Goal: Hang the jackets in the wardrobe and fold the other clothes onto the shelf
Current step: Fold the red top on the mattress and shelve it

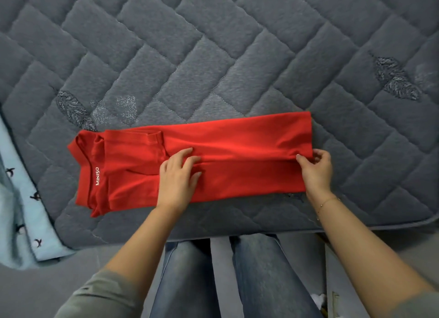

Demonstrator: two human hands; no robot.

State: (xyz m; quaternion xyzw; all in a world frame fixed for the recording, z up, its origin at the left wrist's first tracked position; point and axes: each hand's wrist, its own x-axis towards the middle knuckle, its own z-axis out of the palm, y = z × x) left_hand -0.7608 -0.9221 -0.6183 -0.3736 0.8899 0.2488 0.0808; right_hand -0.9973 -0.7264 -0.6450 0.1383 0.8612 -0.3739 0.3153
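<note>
"MINISO" in white on red shirt (237, 149) collar.

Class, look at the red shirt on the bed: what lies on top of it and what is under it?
On the red shirt the left hand rests flat, while the right hand pinches its right edge. Under it lies the grey quilted mattress. The mattress beneath the shirt is covered from view.

free: mattress (213, 44) beyond red shirt (237, 151) | obstacle: blue garment (21, 199) far left

My grey quilted mattress (213, 44) carried the folded red shirt (237, 151) near me and pale blue cloth (26, 199) at left.
</note>
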